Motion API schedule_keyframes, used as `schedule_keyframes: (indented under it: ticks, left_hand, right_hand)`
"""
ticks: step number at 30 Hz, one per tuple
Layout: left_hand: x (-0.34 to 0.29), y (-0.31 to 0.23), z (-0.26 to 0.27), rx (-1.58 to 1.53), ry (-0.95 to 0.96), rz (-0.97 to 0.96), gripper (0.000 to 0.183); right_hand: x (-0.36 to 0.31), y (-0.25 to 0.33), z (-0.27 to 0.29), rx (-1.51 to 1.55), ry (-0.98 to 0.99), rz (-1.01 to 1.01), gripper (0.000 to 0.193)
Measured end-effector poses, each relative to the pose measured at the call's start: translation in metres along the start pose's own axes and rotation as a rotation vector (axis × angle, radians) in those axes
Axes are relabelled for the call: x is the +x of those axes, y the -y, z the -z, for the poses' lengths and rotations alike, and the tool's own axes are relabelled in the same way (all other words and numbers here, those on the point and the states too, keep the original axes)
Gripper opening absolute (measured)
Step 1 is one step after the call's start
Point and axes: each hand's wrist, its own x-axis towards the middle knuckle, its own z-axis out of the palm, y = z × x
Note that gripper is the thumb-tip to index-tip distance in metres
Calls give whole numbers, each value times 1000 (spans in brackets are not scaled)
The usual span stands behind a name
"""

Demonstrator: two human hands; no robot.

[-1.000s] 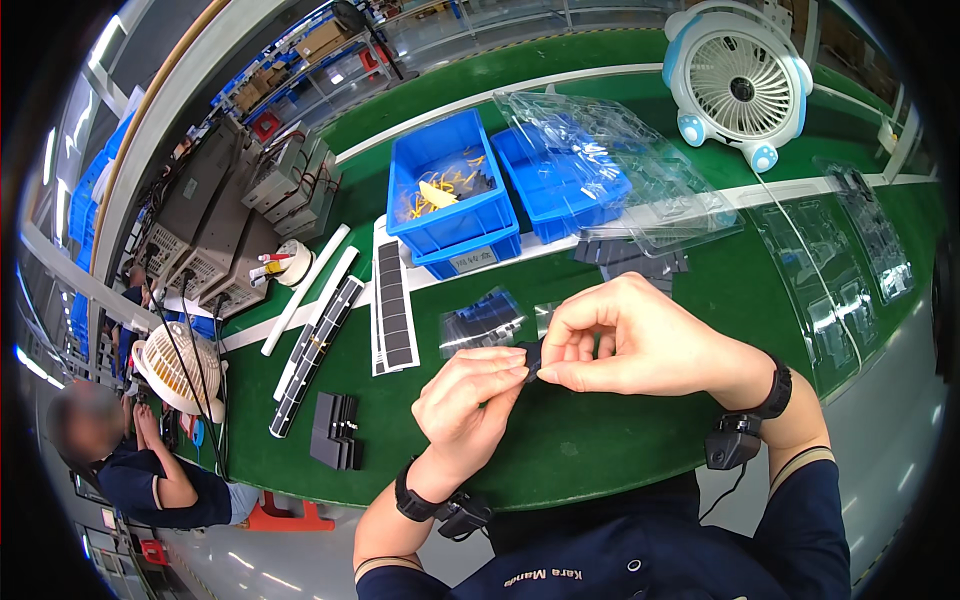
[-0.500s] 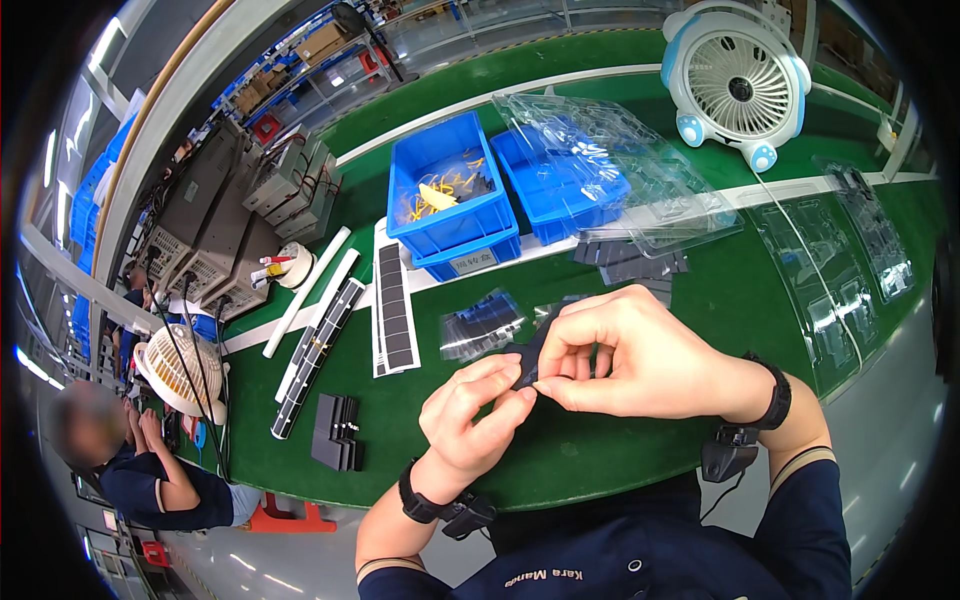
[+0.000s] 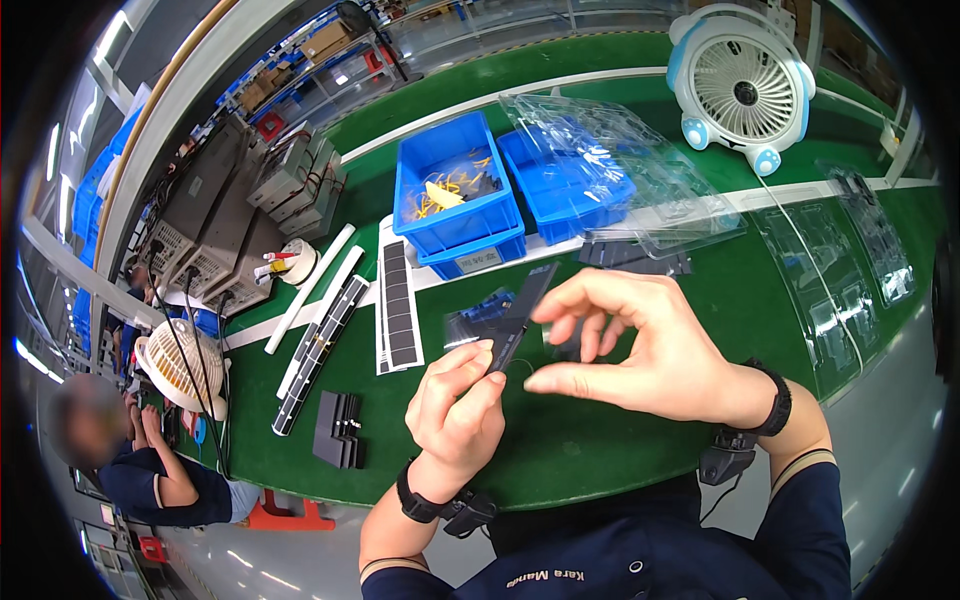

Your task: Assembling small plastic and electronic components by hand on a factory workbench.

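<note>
Both hands hold a thin dark rectangular strip [image 3: 520, 315] above the green table [image 3: 620, 440]. My left hand [image 3: 455, 405] pinches its lower end between thumb and fingers. My right hand [image 3: 630, 345] touches its upper part with thumb and forefinger, the other fingers spread. Small dark flat panels in clear wrap [image 3: 480, 312] lie on the table just behind the strip. Each wrist wears a black band.
Two blue bins [image 3: 455, 195] stand behind, one with yellow parts, the other [image 3: 560, 190] under clear plastic trays [image 3: 620, 170]. A white fan [image 3: 740, 85] is at the back right. Long dark strips [image 3: 397, 305], white tubes [image 3: 310, 285] and black blocks [image 3: 338, 430] lie left. A seated person [image 3: 130, 460] works lower left.
The dark strip has turned from edge-on between my fingertips to a tilted, longer view. My right fingers have opened out and both hands sit slightly lower.
</note>
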Motion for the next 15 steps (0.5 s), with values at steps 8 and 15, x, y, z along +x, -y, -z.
schedule_keyframes:
  ticks: [8,15]
  left_hand:
    - [1,1,-1,-21,6,-15,30]
    - [1,1,-1,-25,29,-23,29]
  right_hand:
    - [-1,-6,0,-38,25,14,12]
    - [2,-7,4,8,53,-52,7]
